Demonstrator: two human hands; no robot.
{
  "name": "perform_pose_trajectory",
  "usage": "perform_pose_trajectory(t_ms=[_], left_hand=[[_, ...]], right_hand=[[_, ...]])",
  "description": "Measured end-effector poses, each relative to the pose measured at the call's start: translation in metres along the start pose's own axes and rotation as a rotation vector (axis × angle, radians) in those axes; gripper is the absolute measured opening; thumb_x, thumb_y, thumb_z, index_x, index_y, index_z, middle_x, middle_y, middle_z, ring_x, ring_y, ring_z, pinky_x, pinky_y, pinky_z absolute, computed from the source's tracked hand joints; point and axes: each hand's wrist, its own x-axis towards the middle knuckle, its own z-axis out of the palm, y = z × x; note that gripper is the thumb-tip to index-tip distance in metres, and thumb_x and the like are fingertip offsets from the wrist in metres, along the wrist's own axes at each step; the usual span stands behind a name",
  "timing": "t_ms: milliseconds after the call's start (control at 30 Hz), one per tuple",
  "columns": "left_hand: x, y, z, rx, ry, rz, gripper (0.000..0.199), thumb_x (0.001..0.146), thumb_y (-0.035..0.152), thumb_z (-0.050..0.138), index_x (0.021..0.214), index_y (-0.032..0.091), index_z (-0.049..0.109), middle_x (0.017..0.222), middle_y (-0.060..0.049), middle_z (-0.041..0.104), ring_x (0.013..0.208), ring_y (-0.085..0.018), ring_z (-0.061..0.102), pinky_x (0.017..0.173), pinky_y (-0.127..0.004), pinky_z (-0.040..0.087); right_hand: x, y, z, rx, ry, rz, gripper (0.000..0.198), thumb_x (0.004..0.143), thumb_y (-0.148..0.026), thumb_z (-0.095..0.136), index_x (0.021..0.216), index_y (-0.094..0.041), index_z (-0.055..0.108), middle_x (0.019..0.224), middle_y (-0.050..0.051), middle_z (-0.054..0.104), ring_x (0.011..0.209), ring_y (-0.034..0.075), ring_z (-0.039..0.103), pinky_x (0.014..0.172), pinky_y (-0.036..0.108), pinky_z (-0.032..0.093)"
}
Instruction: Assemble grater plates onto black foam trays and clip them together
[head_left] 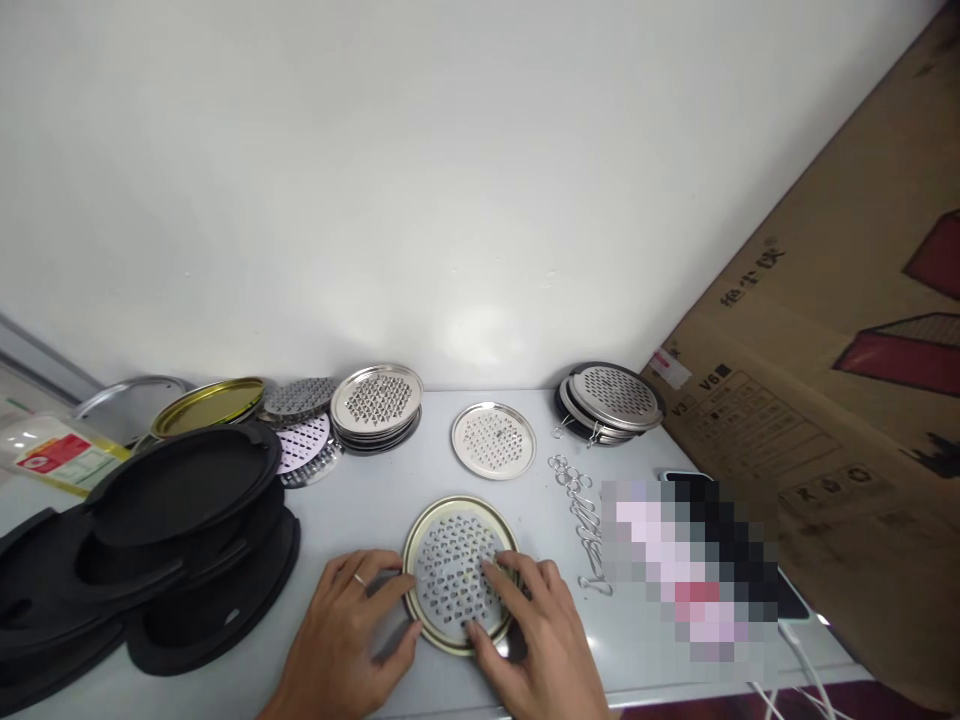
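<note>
A round grater plate with raised teeth sits within a gold-coloured ring on the table in front of me. My left hand holds the ring's left side, its index fingertip and thumb at the rim; a thin finger ring shows on it. On the opposite side, my right hand has its thumb and index fingertip on the toothed surface, while the other fingers curl over the rim. Behind these lies a second, silver grater plate, flat and untouched. The undersides of my fingers are hidden.
Black round trays are piled at the left, near a gold lid. Stacked grater plates stand at the back, more at the back right. Wire clips, a blurred patch and a cardboard box are rightward.
</note>
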Motion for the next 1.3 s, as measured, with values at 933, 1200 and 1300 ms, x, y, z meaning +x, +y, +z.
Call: perform_pose_trajectory(t_ms=[933,1200,1300], left_hand=[[0.011,0.005,-0.008,0.046,0.046,0.152,0.027,0.077,0.02,0.065,0.103,0.026,0.071,0.101,0.0,0.074,0.097,-0.024,0.062,0.088,-0.041,0.04],[0.015,0.007,-0.013,0.066,-0.06,0.124,0.032,0.072,0.023,0.071,0.103,0.028,0.07,0.104,0.002,0.074,0.104,-0.026,0.061,0.092,-0.045,0.037],[0.014,0.004,-0.013,0.037,-0.089,0.072,0.032,0.075,0.025,0.071,0.106,0.03,0.07,0.112,0.0,0.071,0.111,-0.028,0.059,0.096,-0.047,0.037]], right_hand=[[0.015,-0.012,-0.015,0.044,-0.124,0.079,0.059,0.075,-0.03,0.076,0.131,-0.023,0.058,0.124,0.011,0.062,0.109,0.035,0.055,0.094,0.055,0.051],[0.017,-0.013,-0.019,0.093,-0.132,0.105,0.059,0.072,-0.028,0.077,0.127,-0.021,0.058,0.114,0.01,0.064,0.102,0.033,0.057,0.092,0.053,0.05],[0.017,-0.012,-0.017,0.088,-0.119,0.112,0.056,0.074,-0.03,0.078,0.125,-0.021,0.059,0.112,0.01,0.064,0.101,0.032,0.058,0.09,0.051,0.051]])
